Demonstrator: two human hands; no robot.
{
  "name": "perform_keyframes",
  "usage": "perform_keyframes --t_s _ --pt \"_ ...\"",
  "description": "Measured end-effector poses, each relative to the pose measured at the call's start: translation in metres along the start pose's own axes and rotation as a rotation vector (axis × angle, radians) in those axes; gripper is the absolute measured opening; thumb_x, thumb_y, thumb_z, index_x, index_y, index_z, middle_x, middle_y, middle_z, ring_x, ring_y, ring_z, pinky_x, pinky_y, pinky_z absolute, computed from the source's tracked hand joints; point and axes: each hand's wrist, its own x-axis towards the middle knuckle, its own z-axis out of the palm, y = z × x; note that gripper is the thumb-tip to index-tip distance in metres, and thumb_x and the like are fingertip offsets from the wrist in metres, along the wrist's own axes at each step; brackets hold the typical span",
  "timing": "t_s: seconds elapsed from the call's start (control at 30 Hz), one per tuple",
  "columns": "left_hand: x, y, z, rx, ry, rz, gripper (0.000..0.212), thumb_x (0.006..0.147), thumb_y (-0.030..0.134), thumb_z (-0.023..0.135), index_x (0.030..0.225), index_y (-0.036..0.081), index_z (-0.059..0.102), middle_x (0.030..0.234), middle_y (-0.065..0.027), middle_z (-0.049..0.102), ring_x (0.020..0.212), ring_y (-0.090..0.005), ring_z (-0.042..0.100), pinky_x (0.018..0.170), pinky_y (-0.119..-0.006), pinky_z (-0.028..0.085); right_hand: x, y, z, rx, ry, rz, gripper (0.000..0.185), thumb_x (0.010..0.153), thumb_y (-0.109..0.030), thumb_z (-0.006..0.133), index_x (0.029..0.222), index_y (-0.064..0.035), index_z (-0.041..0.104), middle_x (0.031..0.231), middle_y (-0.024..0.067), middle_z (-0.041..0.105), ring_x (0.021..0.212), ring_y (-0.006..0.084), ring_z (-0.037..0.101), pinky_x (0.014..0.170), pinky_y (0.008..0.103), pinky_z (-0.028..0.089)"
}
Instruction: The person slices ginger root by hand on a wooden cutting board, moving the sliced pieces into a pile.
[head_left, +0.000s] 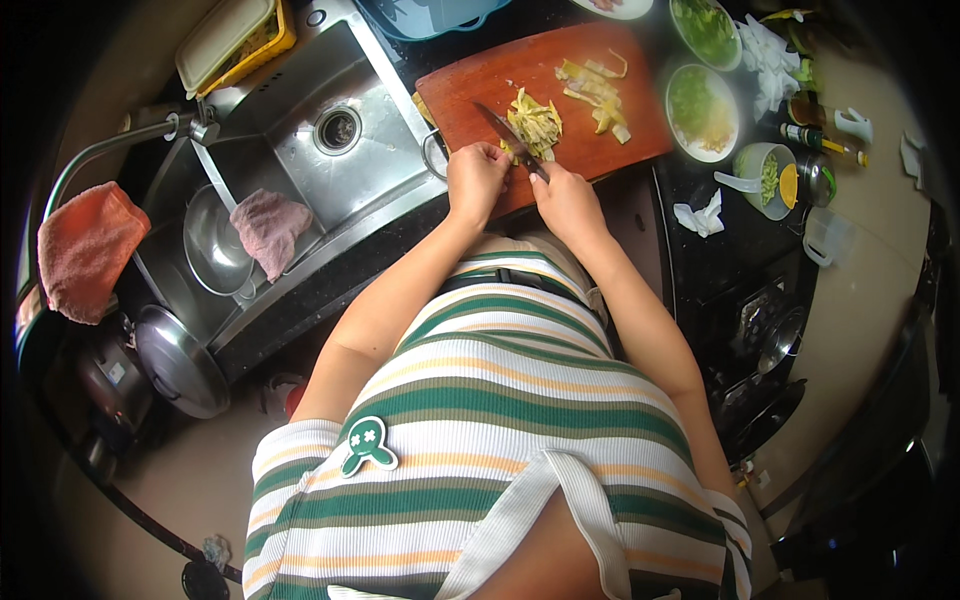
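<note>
My right hand (568, 204) is closed around the handle of a kitchen knife (510, 136), whose dark blade points up and to the left over a reddish wooden cutting board (465, 86). Just left of the blade, my left hand (478, 180) has its thumb and fingertips pinched together by the lower edge of a pile of thin yellow-green vegetable strips (535, 124). What sits between those fingertips is too small to tell. Further right on the board lie longer pale yellow pieces (598, 94).
A steel sink (360, 180) adjoins the board on the left, with a pink cloth (271, 231) over its divider. Right of the board stand a plate of chopped greens (703, 112), a measuring cup (765, 161), crumpled tissue (701, 215) and bottles. A blue basin (427, 16) is behind.
</note>
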Motion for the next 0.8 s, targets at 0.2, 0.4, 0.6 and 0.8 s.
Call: perform_keyframes --t_s 0.2,0.4,0.6,0.8 --pt "0.000 -0.001 0.001 0.029 0.019 -0.008 0.016 0.076 0.010 0.063 0.066 -0.002 0.062 0.050 -0.0079 0.057 0.041 -0.0132 0.055 0.041 -0.026 0.043 -0.002 -0.002 0.002 -0.077 -0.078 0.076 0.022 0.085 -0.021 0.047 0.087 -0.0019 0.057 0.075 0.0216 0.061 0.074 0.0376 0.059 0.068 0.0456 0.047" --pt "0.003 -0.008 0.003 0.130 0.045 0.030 0.018 0.076 0.014 0.063 0.066 0.000 0.063 0.051 -0.0079 0.058 0.041 -0.0148 0.056 0.044 -0.028 0.044 0.020 -0.008 0.014 -0.030 0.031 0.035 0.023 0.085 -0.022 0.047 0.086 -0.0013 0.057 0.076 0.0223 0.060 0.075 0.0385 0.059 0.068 0.0461 0.046" --pt "0.002 -0.012 0.003 0.029 0.019 0.018 0.016 0.076 0.014 0.062 0.068 0.001 0.064 0.051 -0.0070 0.058 0.042 -0.0147 0.056 0.044 -0.028 0.044 0.008 -0.007 0.000 -0.002 0.033 0.002 0.025 0.086 -0.023 0.047 0.087 0.0003 0.056 0.078 0.0219 0.061 0.076 0.0387 0.058 0.069 0.0461 0.046" --pt "0.001 -0.010 0.001 0.061 0.010 0.001 0.013 0.077 0.010 0.060 0.069 0.001 0.064 0.051 -0.0070 0.058 0.042 -0.0145 0.056 0.044 -0.027 0.044 -0.008 0.001 -0.001 -0.105 -0.131 0.084 0.023 0.085 -0.022 0.047 0.086 -0.0004 0.056 0.077 0.0213 0.061 0.076 0.0373 0.059 0.068 0.0455 0.046"
